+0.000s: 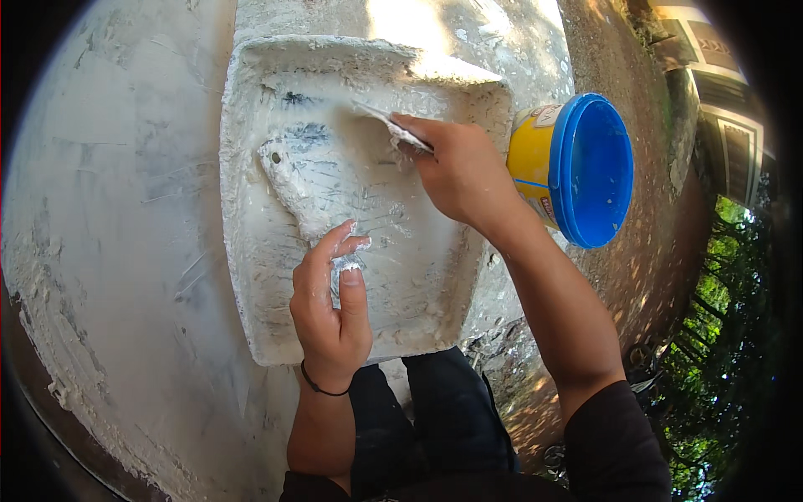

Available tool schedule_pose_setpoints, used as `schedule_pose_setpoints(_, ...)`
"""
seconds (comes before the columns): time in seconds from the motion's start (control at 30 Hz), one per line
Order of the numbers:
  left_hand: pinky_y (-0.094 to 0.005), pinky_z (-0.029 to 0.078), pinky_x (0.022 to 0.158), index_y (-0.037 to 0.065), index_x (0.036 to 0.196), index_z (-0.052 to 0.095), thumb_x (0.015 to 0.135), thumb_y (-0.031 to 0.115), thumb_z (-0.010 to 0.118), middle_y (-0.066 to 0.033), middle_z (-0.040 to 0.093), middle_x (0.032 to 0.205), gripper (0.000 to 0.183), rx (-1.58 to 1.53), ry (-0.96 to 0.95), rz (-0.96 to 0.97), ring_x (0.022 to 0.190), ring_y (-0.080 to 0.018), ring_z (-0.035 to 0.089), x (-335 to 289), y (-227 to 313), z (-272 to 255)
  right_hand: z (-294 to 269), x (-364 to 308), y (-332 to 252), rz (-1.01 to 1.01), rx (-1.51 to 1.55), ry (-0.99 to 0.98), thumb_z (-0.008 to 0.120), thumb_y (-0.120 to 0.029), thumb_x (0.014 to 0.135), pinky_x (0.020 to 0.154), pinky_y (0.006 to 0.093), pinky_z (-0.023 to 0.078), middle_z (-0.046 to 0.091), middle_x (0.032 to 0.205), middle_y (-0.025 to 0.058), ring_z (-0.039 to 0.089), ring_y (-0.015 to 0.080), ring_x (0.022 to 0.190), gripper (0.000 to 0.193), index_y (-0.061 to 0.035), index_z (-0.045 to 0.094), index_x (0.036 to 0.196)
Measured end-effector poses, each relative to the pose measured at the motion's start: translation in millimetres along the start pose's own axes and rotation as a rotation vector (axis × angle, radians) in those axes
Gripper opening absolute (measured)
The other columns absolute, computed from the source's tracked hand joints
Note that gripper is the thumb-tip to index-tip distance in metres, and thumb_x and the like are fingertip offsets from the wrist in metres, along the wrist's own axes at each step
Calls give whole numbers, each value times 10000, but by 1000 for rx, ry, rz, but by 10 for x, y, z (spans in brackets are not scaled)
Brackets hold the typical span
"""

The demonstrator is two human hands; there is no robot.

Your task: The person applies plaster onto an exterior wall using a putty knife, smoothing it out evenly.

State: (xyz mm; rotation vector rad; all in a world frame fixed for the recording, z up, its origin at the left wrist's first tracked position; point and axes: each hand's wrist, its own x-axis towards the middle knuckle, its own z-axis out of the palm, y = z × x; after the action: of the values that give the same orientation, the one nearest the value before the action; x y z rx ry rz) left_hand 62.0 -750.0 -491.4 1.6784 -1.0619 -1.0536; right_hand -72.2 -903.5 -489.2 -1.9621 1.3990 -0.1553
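Observation:
My right hand (468,171) grips a scraper (393,127) smeared with white paste, its blade over the far middle of a shallow rectangular tray (234,276). A thin coat of white paste with dark streaks covers the tray floor. In the tray's left half lies a second tool (290,186), caked in paste, with a hole at the far end of its handle; its near end is partly hidden behind my left hand. That left hand (328,305) hovers over the near part of the tray. Its fingers are bent but apart, with paste on the tips.
A yellow bucket with a blue rim and inside (598,171) stands or lies against the tray's right side. Left of the tray stretches a large pale surface smeared with plaster (125,209). My dark-trousered legs (443,410) are just below the tray. Rough ground (644,276) and greenery lie to the right.

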Motion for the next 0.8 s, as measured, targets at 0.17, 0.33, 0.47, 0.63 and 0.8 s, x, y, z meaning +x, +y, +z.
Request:
schedule_pose_setpoints(0.17,-345,414,884,-17,1216,537,955,187,445,-169,656,1035,344,16,-3,40,959,-256,606,-67,-58,21,-126,-155,31,169,107,89,573,-49,847,783,400,504,647,1037,219,634,386,885,375,-65,586,1222)
schedule_pose_setpoints(0.33,-346,395,908,-10,1217,542,949,187,445,-160,660,1032,346,1,-1,-31,973,-255,586,-155,-119,17,645,-487,262,-242,-296,149,525,-25,780,916,423,466,602,1156,259,608,367,1039,426,27,556,1201)
schedule_pose_setpoints(0.47,-344,396,907,-16,1224,536,956,197,435,-160,658,1032,357,-22,31,6,974,-255,587,-174,-39,-31,708,-417,224,-245,-313,198,511,-26,776,942,432,451,574,1171,306,603,384,1042,439,58,540,1206)
schedule_pose_setpoints(0.63,-341,394,909,-28,1226,528,965,205,419,-164,654,1038,366,-69,59,37,972,-249,595,-134,60,-35,599,-231,230,-129,-141,78,534,-13,741,988,462,417,551,1204,314,584,414,1062,494,45,531,1232)
schedule_pose_setpoints(0.8,-352,390,908,-25,1208,543,954,195,435,-157,660,1029,352,-14,31,51,971,-258,600,-78,85,-16,573,-375,222,-158,-137,67,582,-17,700,996,460,410,552,1219,297,580,401,1080,541,30,534,1237)
